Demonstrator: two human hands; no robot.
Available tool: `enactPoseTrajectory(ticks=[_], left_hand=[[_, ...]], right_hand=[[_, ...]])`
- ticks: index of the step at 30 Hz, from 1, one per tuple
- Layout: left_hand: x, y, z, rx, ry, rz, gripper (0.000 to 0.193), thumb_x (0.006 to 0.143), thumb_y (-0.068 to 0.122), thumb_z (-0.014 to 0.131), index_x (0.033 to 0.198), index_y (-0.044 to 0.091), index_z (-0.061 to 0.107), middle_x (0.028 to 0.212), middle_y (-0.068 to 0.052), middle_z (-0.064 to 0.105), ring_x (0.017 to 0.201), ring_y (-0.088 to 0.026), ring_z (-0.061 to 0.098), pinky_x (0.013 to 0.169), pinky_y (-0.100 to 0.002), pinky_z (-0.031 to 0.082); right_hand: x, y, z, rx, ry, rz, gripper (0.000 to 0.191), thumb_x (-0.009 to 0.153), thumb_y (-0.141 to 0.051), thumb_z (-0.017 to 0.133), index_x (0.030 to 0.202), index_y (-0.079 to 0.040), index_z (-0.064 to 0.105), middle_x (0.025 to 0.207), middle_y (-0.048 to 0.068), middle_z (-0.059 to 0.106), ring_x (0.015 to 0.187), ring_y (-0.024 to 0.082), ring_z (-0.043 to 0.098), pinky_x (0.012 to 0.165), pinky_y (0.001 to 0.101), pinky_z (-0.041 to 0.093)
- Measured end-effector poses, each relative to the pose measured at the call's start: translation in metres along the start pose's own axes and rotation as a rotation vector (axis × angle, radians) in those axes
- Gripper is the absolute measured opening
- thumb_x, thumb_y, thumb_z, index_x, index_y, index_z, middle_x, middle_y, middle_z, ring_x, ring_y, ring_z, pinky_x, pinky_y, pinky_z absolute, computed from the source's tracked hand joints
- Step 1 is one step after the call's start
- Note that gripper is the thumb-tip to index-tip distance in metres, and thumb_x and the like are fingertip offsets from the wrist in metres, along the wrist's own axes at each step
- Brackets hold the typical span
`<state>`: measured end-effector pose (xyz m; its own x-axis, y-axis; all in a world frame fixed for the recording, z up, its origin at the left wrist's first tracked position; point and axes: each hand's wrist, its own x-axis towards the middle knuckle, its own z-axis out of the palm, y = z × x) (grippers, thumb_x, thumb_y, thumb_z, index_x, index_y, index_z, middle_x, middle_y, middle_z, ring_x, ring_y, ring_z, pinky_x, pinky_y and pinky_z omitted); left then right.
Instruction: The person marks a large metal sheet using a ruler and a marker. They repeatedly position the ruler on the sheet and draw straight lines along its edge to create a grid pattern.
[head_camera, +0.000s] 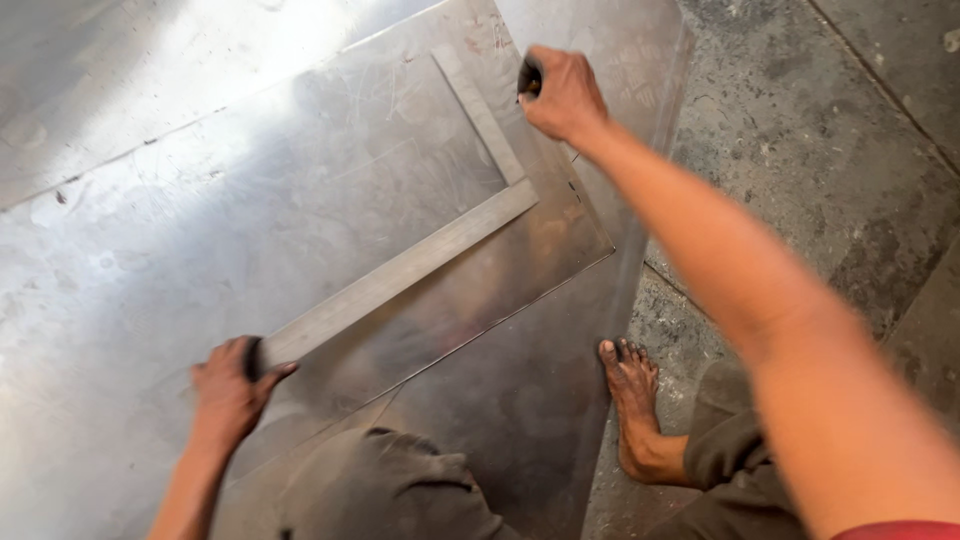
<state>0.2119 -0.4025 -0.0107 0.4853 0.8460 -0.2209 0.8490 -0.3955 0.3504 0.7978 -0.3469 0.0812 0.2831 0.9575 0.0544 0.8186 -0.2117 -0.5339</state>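
— What is the left hand doing, down in the lower left of the frame?

— It is closed around one end of the big grey L-shaped metal square. It presses that end flat onto the shiny silver metal sheet.

— Where does the square lie?

— It runs from the lower left up to the middle, then bends to the top of the frame. It lies flat on the sheet.

— And the right hand?

— It is near the top, shut tight on a small dark marking tool. The tool sits just beside the short arm of the square.

— How do you do this well?

— I think you push down hard with the left hand so the square does not slide. Keep the tool tip snug against the edge and pull it in one smooth line.

— Anything to watch?

— The bare foot at the lower right stands near the sheet's sharp edge. Keep it back.
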Motion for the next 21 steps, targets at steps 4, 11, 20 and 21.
enactPoseTrajectory(ticks=[4,11,20,21], left_hand=[[0.03,0.017,0.018,-0.123,-0.124,0.04,0.057,0.084,0.046,0.075,0.12,0.003,0.066,0.112,-0.015,0.065,0.11,-0.035,0.057,0.093,-0.049,0.046],[0.057,0.038,0.012,-0.128,-0.193,-0.089,0.058,0.079,0.042,0.082,0.117,0.001,0.066,0.11,-0.017,0.063,0.104,-0.037,0.06,0.087,-0.047,0.052],[0.068,0.052,0.02,0.087,-0.263,-0.107,0.068,0.074,0.058,0.081,0.116,0.006,0.071,0.109,-0.012,0.068,0.109,-0.032,0.062,0.091,-0.045,0.054],[0.07,0.054,0.02,0.09,-0.28,-0.115,0.069,0.073,0.059,0.08,0.117,0.006,0.071,0.11,-0.012,0.068,0.11,-0.031,0.062,0.09,-0.045,0.054]], right_hand=[[-0.083,0.006,0.08,0.305,0.366,0.469,0.027,0.074,-0.013,0.088,0.084,-0.004,0.064,0.08,0.007,0.073,0.073,0.021,0.07,0.072,0.0352,0.056],[-0.188,-0.001,0.152,0.31,0.502,0.571,0.021,0.08,-0.008,0.083,0.085,0.0,0.063,0.079,0.01,0.072,0.07,0.021,0.07,0.068,0.0354,0.054],[-0.182,0.027,0.155,-0.028,0.385,0.293,0.015,0.101,-0.012,0.058,0.114,-0.005,0.063,0.148,0.013,0.058,0.138,0.036,0.052,0.115,0.0491,0.038],[-0.181,0.031,0.157,-0.035,0.377,0.292,0.019,0.102,-0.012,0.056,0.118,-0.004,0.061,0.149,0.013,0.057,0.141,0.037,0.048,0.117,0.0505,0.035]])
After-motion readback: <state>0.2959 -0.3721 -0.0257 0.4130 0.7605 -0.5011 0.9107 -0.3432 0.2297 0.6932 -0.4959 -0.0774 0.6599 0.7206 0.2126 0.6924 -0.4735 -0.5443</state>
